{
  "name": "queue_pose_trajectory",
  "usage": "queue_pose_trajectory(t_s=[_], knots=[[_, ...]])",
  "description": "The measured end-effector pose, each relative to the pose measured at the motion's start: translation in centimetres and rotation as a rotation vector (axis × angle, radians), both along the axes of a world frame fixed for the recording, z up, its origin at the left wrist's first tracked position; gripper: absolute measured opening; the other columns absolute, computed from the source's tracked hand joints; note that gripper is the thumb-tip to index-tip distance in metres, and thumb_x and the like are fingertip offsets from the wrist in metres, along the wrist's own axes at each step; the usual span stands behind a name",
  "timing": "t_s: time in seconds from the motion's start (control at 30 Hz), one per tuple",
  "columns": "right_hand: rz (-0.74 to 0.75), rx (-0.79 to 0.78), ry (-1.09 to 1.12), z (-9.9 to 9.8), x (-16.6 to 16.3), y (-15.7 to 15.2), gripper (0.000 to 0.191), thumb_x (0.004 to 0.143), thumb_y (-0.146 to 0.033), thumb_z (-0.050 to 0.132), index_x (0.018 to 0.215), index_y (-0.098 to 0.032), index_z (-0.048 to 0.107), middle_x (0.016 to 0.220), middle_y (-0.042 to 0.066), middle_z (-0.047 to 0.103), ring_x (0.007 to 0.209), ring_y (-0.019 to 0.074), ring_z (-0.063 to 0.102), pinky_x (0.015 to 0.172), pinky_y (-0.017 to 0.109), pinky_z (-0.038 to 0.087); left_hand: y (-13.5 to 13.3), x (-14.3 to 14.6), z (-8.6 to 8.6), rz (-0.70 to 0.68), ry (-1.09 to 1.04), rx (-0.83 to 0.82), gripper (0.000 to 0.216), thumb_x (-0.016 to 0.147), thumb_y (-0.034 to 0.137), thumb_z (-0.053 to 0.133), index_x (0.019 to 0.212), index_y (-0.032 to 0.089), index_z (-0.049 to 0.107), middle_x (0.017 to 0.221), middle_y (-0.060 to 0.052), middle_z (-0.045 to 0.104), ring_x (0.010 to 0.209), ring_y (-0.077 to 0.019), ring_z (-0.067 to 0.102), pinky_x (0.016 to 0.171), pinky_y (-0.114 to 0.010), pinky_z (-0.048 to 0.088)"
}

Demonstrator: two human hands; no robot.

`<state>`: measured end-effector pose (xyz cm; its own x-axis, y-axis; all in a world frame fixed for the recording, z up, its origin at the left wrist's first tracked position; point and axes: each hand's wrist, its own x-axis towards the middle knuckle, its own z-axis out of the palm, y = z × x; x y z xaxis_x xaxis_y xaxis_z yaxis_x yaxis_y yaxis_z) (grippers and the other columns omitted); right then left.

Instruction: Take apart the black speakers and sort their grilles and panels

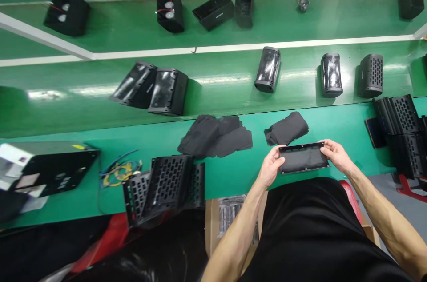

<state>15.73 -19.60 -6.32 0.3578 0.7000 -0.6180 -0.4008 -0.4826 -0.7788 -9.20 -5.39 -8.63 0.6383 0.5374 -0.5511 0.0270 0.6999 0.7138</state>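
Between both hands I hold a black rectangular speaker grille panel, its inner side up, with a dark sheet lying inside the raised rim. My left hand grips its left end, thumb on top. At the right end, my right hand pinches the corner with thumb and fingers. Just beyond the panel lies a small pile of black fabric sheets. A larger pile of black sheets is spread to its left. Perforated black grilles are stacked at the table's front edge.
Speaker housings stand on the green conveyor beyond the table. More grilles are stacked at right beside a phone. A black-and-grey machine and coiled cables sit at left. An open carton is below the edge.
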Motion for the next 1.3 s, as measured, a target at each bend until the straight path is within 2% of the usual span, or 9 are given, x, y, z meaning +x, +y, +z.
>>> queue_pose_trajectory(t_s=[0.13, 0.3, 0.43, 0.6, 0.9, 1.03, 1.1, 1.2, 1.3], knots=[[0.005, 0.006, -0.016, 0.2, 0.1, -0.1, 0.045, 0.075, -0.053, 0.084, 0.106, -0.023, 0.07, 0.095, 0.004, 0.078, 0.078, 0.0209, 0.069, 0.073, 0.031, 0.053, 0.1, -0.1, 0.3, -0.041, -0.004, 0.076, 0.061, 0.081, 0.04, 0.081, 0.136, 0.022, 0.063, 0.125, -0.01, 0.073, 0.1, -0.0233, 0.071, 0.086, -0.033, 0.058], [-0.022, 0.043, -0.038, 0.6, 0.2, -0.2, 0.05, 0.073, -0.049, 0.088, 0.113, -0.024, 0.071, 0.103, 0.006, 0.079, 0.091, 0.0238, 0.072, 0.084, 0.034, 0.056, 0.3, -0.6, 0.6, -0.08, 0.005, 0.275, 0.059, 0.088, 0.049, 0.077, 0.137, 0.019, 0.065, 0.127, -0.011, 0.07, 0.106, -0.0236, 0.066, 0.093, -0.032, 0.054], [-0.023, 0.064, -0.069, 0.5, 0.3, -0.2, 0.048, 0.072, -0.047, 0.089, 0.111, -0.023, 0.072, 0.102, 0.006, 0.08, 0.093, 0.024, 0.073, 0.088, 0.035, 0.057, 0.6, -0.9, 0.7, -0.135, 0.032, 0.397, 0.061, 0.093, 0.053, 0.073, 0.141, 0.018, 0.063, 0.128, -0.011, 0.068, 0.108, -0.0227, 0.063, 0.097, -0.032, 0.051], [-0.03, 0.085, -0.052, 0.2, 0.6, -0.2, 0.047, 0.074, -0.046, 0.088, 0.112, -0.024, 0.073, 0.1, 0.004, 0.08, 0.09, 0.0219, 0.073, 0.085, 0.033, 0.057, 0.9, -1.0, 1.1, -0.172, 0.007, 0.378, 0.061, 0.095, 0.051, 0.073, 0.145, 0.019, 0.059, 0.14, -0.013, 0.064, 0.118, -0.0248, 0.063, 0.104, -0.034, 0.05], [-0.053, 0.078, -0.014, 0.5, 0.6, 0.2, 0.047, 0.075, -0.048, 0.09, 0.112, -0.024, 0.074, 0.101, 0.003, 0.079, 0.089, 0.0207, 0.072, 0.084, 0.032, 0.056, 1.2, -0.8, 1.3, -0.169, 0.01, 0.357, 0.061, 0.095, 0.051, 0.074, 0.145, 0.019, 0.06, 0.141, -0.014, 0.064, 0.12, -0.0254, 0.063, 0.108, -0.037, 0.05], [-0.088, 0.051, 0.032, 0.8, 0.7, 0.5, 0.052, 0.075, -0.056, 0.091, 0.111, -0.024, 0.073, 0.097, 0.002, 0.077, 0.081, 0.0175, 0.069, 0.075, 0.028, 0.055, 1.3, -0.8, 0.9, -0.143, 0.014, 0.35, 0.061, 0.093, 0.052, 0.075, 0.143, 0.019, 0.061, 0.139, -0.013, 0.065, 0.12, -0.0253, 0.062, 0.107, -0.036, 0.049], [-0.067, 0.018, 0.05, 0.8, 0.7, 0.6, 0.051, 0.076, -0.062, 0.089, 0.104, -0.022, 0.072, 0.087, 0.0, 0.074, 0.07, 0.0148, 0.064, 0.066, 0.026, 0.052, 1.3, -0.7, 0.6, -0.121, 0.007, 0.328, 0.062, 0.092, 0.053, 0.076, 0.143, 0.02, 0.061, 0.137, -0.013, 0.065, 0.121, -0.026, 0.062, 0.106, -0.036, 0.05], [-0.009, -0.02, 0.037, 0.8, 0.8, 0.7, 0.053, 0.078, -0.07, 0.085, 0.084, -0.022, 0.064, 0.064, -0.005, 0.059, 0.052, 0.0117, 0.05, 0.05, 0.025, 0.044, 1.2, -0.4, 0.4, -0.079, 0.008, 0.31, 0.063, 0.09, 0.053, 0.078, 0.142, 0.02, 0.061, 0.135, -0.013, 0.066, 0.121, -0.0265, 0.063, 0.106, -0.037, 0.05], [-0.001, -0.001, 0.017, 0.7, 0.8, 0.8, 0.055, 0.079, -0.072, 0.083, 0.078, -0.023, 0.057, 0.057, -0.007, 0.051, 0.047, 0.0108, 0.043, 0.045, 0.025, 0.038, 1.1, -0.2, 0.7, -0.048, 0.017, 0.316, 0.06, 0.09, 0.051, 0.079, 0.139, 0.02, 0.064, 0.133, -0.012, 0.067, 0.12, -0.0265, 0.063, 0.106, -0.038, 0.05]])
